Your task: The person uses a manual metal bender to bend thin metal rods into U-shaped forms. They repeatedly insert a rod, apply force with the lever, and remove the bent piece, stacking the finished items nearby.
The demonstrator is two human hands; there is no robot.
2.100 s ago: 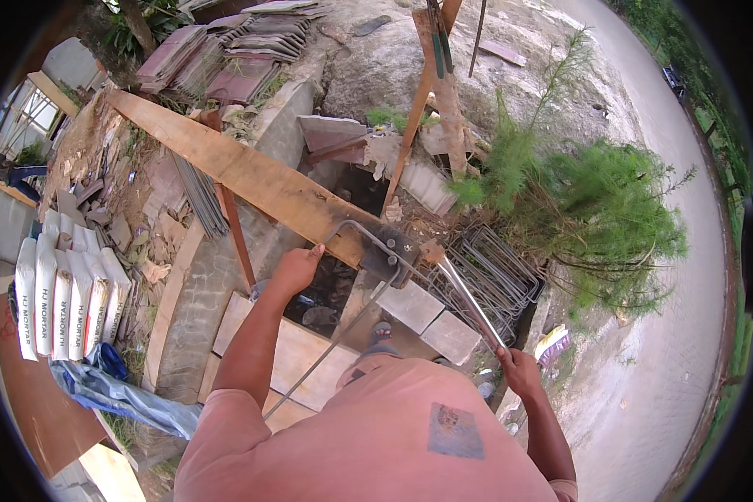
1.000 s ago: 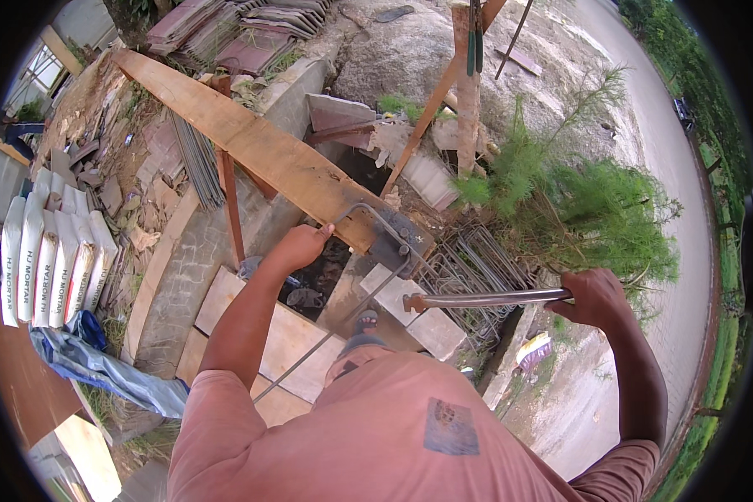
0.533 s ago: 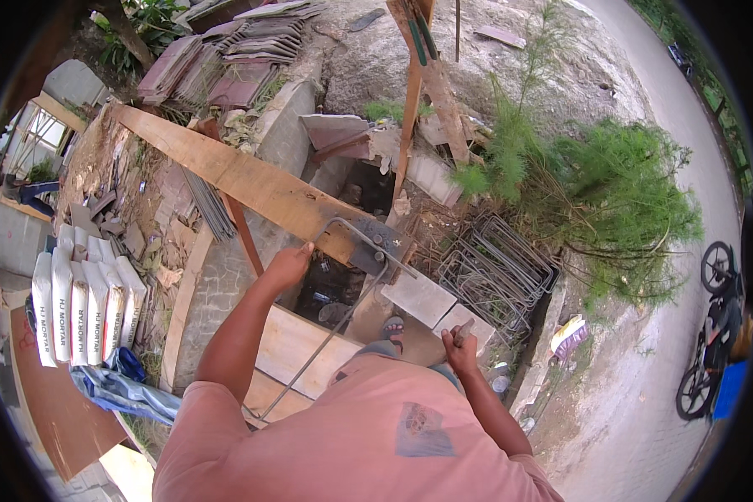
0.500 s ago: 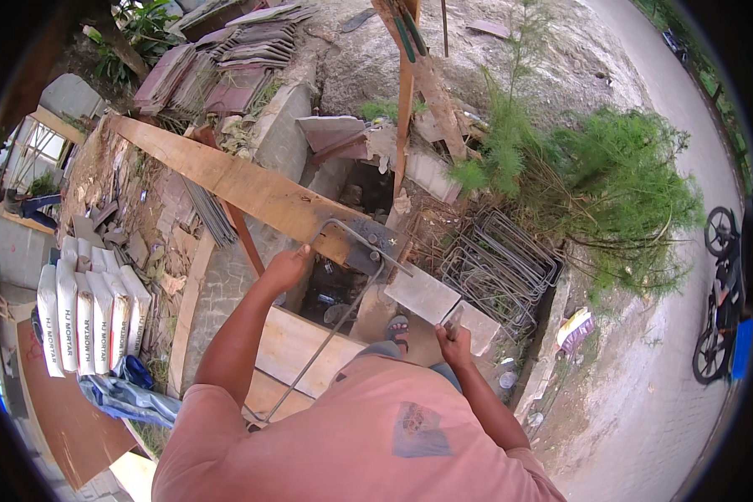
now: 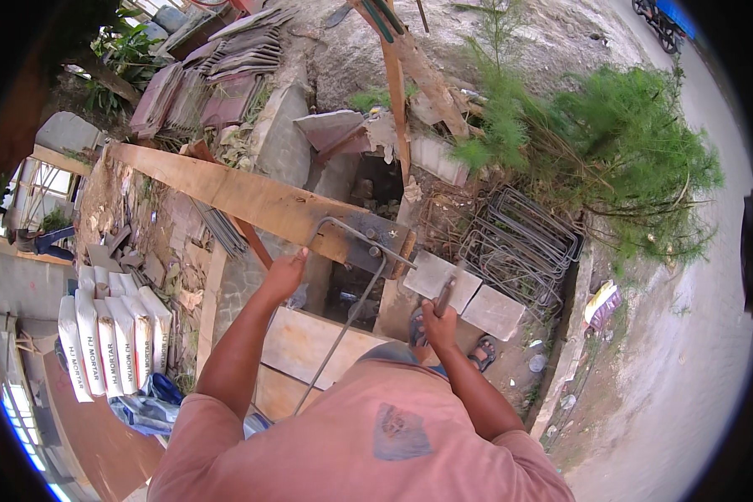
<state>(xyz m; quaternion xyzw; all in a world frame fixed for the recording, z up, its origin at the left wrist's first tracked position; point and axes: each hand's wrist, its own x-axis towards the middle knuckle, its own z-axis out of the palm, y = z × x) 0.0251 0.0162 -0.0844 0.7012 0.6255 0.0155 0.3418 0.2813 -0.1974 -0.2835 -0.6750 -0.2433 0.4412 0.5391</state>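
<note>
My left hand [image 5: 286,274] is closed around the short end of a bent steel rod [image 5: 357,233]. The rod lies over metal pegs [image 5: 375,252] on the dark end of a long wooden plank [image 5: 251,201], and another length slopes down toward my body. In my right hand [image 5: 439,325], a short brownish bar-like tool [image 5: 447,293] points upward, apart from the rod; its exact kind is unclear. Just behind this hand are two grey concrete blocks [image 5: 492,311] [image 5: 429,273].
Bent steel rod frames [image 5: 523,243] are heaped at the right, by a feathery green bush [image 5: 619,151]. White bags [image 5: 113,339] stand at the left. Beneath the plank is an open pit [image 5: 351,289]. Roof tiles [image 5: 234,79] are stacked behind. A co-worker's legs [image 5: 54,243] show far left.
My right hand and its tool have moved slightly left and up, away from the outer block. My feet have shifted, and the view has turned a little. My left hand keeps its hold.
</note>
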